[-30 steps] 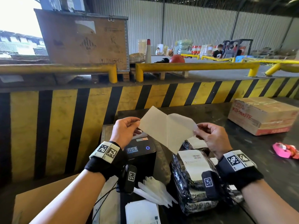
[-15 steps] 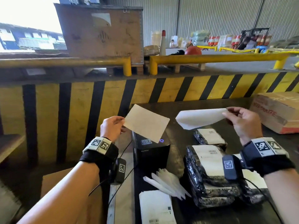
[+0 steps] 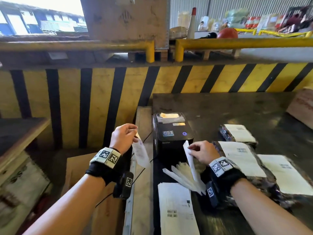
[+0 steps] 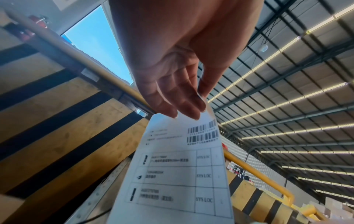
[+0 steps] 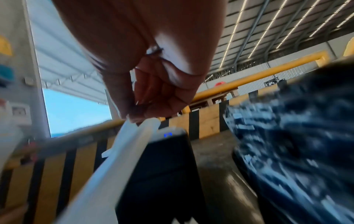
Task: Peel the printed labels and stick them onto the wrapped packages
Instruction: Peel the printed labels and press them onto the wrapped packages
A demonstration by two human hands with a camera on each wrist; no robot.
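- Left hand (image 3: 124, 139), left of centre in the head view, pinches the top edge of a printed label (image 3: 140, 154) between thumb and fingers; the label hangs down past the counter's left edge, printed side toward the wrist
- In the left wrist view the fingers (image 4: 184, 104) lie over the label (image 4: 178, 171) top, with barcodes and a ruled table showing below them
- Right hand (image 3: 202, 152), right of centre, is clenched on the top of a blank white sheet (image 3: 191, 161), which hangs edge-on in front of the printer; the right wrist view shows thumb and curled fingers (image 5: 153, 103) nipping the sheet (image 5: 114, 159)
- Black printer (image 3: 171, 138) stands on the dark counter (image 3: 237, 109), blue light lit
- A fan of blank strips (image 3: 183, 177) lies on the counter below the printer, just under the right hand's sheet
- Another printed label (image 3: 177, 209) lies flat at lower centre
- Wrapped packages (image 3: 264, 184) sit at right, each with a white label on top; one smaller package (image 3: 237, 134) lies above them
- A cardboard box (image 3: 303, 107) shows at the right edge
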